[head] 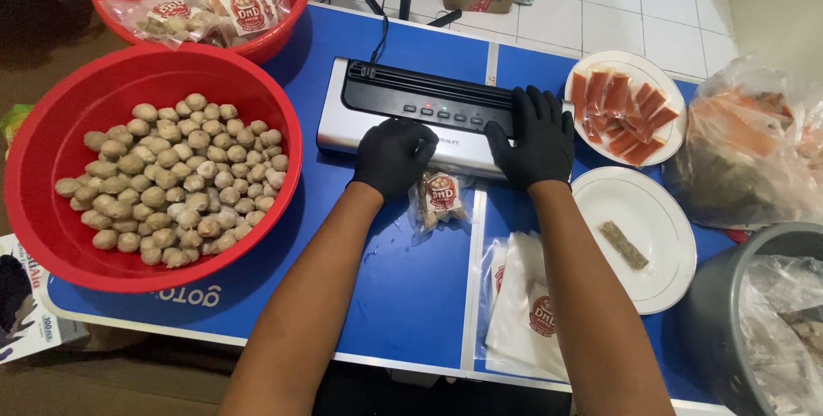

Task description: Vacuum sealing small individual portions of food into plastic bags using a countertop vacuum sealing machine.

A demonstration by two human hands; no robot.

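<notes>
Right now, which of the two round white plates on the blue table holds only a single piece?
The nearer white plate, beside the right hand, holds one brownish strip; the farther white plate carries many orange-red sachets.

Brightness: even, fairly bright indoor light, no dim corners on the blue table [403, 296]
Source: overhead, slightly far
Shadows: soft, short, under the forearms and the red bowl [51, 150]
Glare: sheen on the sealer [403, 94], the white plate [669, 244] and the clear bags, far right
Sharpness: centre crisp; near edges soft
Distortion: wide-angle bending at the left and right edges
</notes>
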